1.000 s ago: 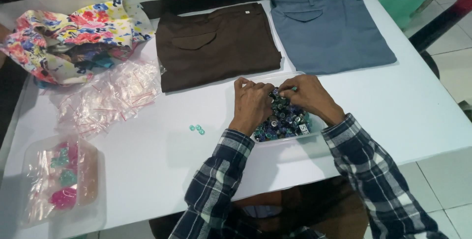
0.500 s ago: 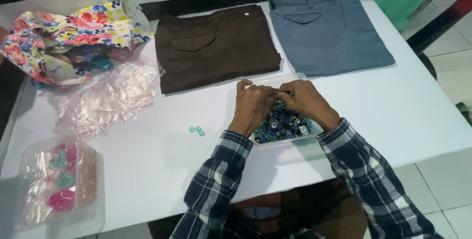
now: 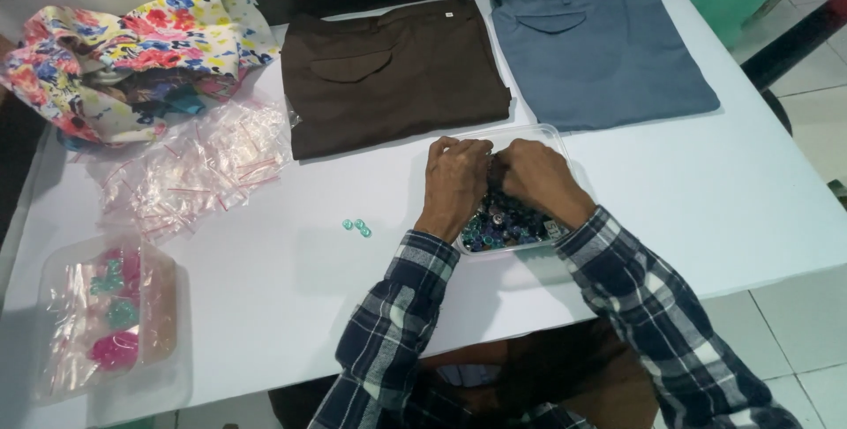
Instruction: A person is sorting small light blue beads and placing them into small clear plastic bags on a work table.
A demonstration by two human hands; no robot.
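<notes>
**Fingers being worked over bead tray**

Fingers (image 3: pixel 476 154) of both hands are being curled together above the clear tray (image 3: pixel 554 139); whether anything is being pinched cannot be told. Left hand (image 3: pixel 454 180) and right hand (image 3: pixel 538 177) are being held touching, over the mixed beads (image 3: pixel 505 224). Tray is being kept on the white table (image 3: pixel 706 208), just below brown trousers (image 3: pixel 388 71) and blue trousers (image 3: pixel 600 45). Three teal beads (image 3: pixel 356 227) are lying loose left of the hands. Small bags (image 3: pixel 198 169), floral cloth (image 3: pixel 123 54) and a second tray (image 3: pixel 110 323) are lying farther left.
</notes>
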